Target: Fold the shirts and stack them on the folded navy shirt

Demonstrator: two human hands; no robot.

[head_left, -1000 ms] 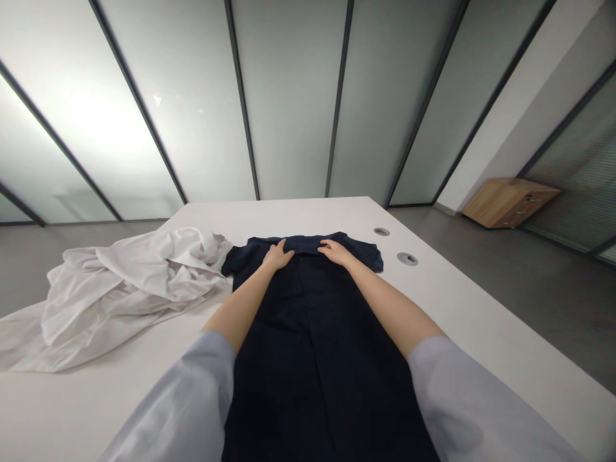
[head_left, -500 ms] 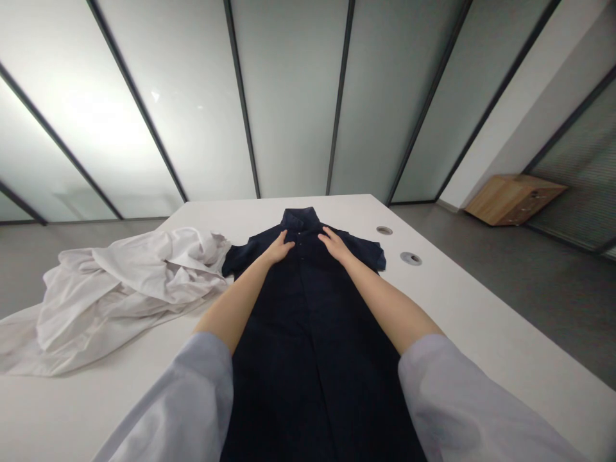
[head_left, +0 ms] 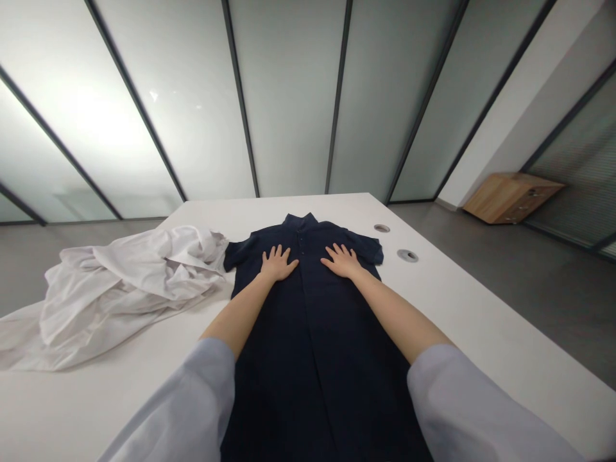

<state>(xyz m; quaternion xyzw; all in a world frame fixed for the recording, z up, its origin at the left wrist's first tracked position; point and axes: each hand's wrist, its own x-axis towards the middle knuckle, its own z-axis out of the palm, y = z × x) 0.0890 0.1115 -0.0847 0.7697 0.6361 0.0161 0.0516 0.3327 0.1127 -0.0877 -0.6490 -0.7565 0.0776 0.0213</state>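
Observation:
A dark navy short-sleeved shirt [head_left: 308, 333] lies flat and lengthwise on the white table [head_left: 481, 321], collar at the far end. My left hand [head_left: 276, 264] rests palm down on the shirt's chest left of the button line, fingers spread. My right hand [head_left: 342, 261] lies flat on the chest to the right of it, fingers spread too. Neither hand holds anything. Both forearms stretch over the shirt from pale blue sleeves.
A crumpled white garment [head_left: 120, 282] is heaped on the table to the left, touching the navy sleeve. Two round cable holes [head_left: 407, 255] sit in the tabletop at the right. A wooden cabinet [head_left: 513, 196] stands on the floor far right, by frosted glass walls.
The collar, folded down a second ago, now stands out at the far end. Both hands slid back from the collar and spread flat on the chest.

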